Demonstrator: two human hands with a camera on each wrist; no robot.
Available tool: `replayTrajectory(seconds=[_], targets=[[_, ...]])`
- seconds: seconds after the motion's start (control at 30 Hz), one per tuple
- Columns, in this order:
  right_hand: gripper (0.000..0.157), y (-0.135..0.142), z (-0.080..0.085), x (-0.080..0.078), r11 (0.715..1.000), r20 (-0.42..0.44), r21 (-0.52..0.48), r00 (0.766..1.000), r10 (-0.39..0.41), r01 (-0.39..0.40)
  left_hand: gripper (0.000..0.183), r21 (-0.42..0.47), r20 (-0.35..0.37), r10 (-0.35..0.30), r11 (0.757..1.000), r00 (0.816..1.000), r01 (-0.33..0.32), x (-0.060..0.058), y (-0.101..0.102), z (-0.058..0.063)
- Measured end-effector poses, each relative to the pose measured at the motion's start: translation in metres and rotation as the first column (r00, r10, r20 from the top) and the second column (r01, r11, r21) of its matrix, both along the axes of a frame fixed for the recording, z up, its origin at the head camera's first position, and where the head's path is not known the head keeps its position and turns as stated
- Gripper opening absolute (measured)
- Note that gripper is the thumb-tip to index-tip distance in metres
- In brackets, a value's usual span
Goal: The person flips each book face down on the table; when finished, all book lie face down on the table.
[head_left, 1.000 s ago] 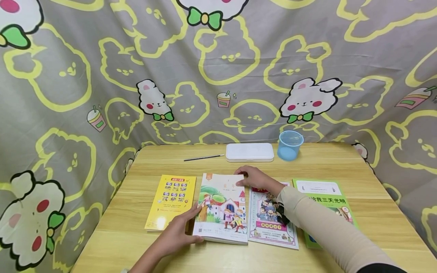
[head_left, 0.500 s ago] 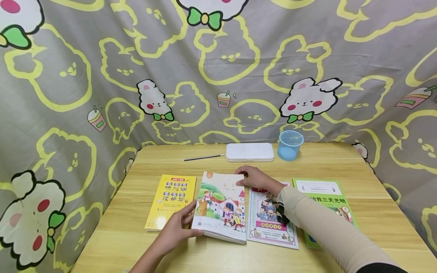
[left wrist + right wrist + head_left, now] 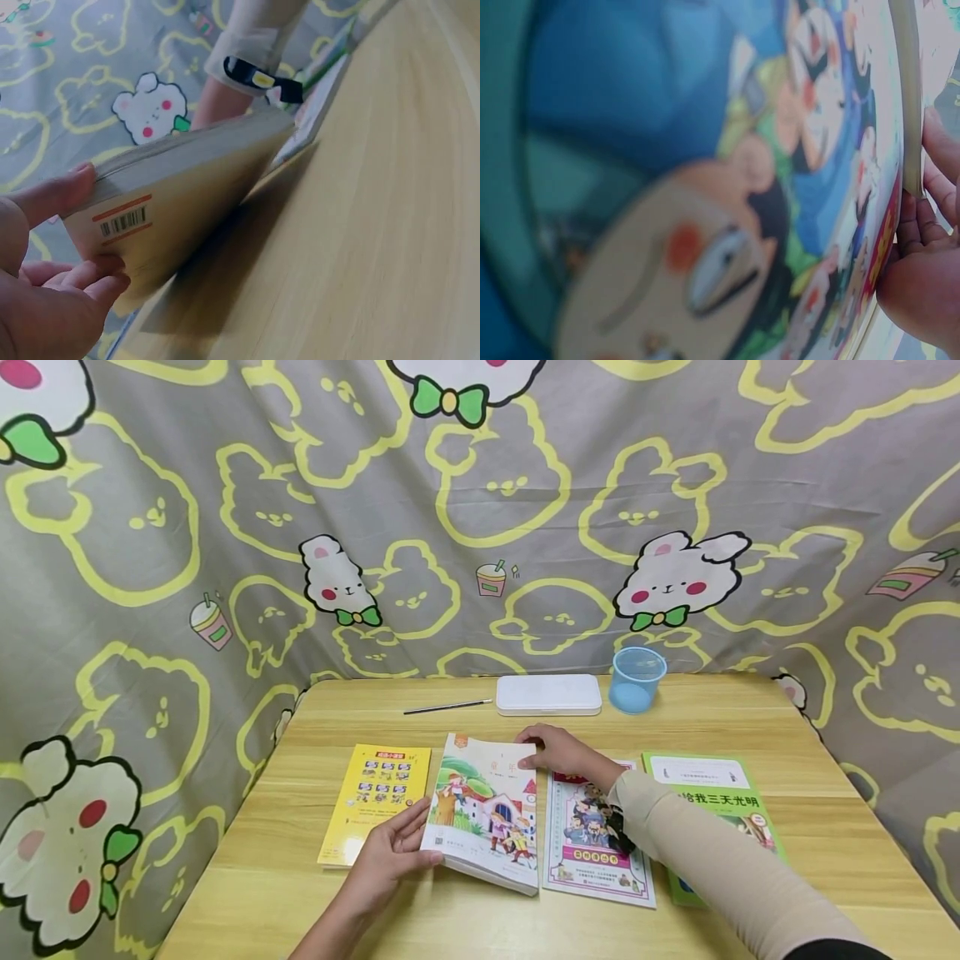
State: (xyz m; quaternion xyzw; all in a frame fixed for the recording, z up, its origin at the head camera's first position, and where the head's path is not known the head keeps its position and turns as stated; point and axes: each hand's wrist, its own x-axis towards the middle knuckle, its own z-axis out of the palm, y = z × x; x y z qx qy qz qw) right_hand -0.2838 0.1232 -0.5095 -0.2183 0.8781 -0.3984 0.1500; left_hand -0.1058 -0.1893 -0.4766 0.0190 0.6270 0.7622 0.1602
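Left hand clamped on the near left corner of the white-covered book: thumb over the top, fingers against the underside. Right hand pinches the far right corner, thumb on the cover. Over the last second the book's left side has risen and the cover now slopes down toward the right; the right hand has hardly shifted. Left wrist view shows the back cover's barcode and a shadow beneath. Reads as the book being taken up from the left, with the right hand as the steady corner; whether its right edge touches the table I can't tell. Yellow book just beside on the left, the left fingers over its edge as seen from the head. Purple-bordered book on the right, only a thin gap away, so sideways room looks tight. Right sleeve crosses above it and the green book. More room toward the person, where wood shows, and some behind, up to the slim pen, white case and blue cup.
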Motion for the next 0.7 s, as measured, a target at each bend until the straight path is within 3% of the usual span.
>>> replayTrajectory(seconds=[0.23, 0.7], targets=[[0.036, 0.0002, -0.0003, 0.0003, 1.0, 0.002, -0.005, 1.0, -0.002, 0.002, 0.091, 0.112, 0.097, 0.009, 0.994, 0.995, -0.019, 0.0023, 0.004, 0.001], [0.04, -0.0008, -0.0028, 0.003, 1.0, -0.059, 0.004, 0.998, -0.007, 0.007, 0.092, 0.093, 0.075, 0.007, 0.996, 0.997, -0.014, 0.0052, 0.0051, 0.0035]])
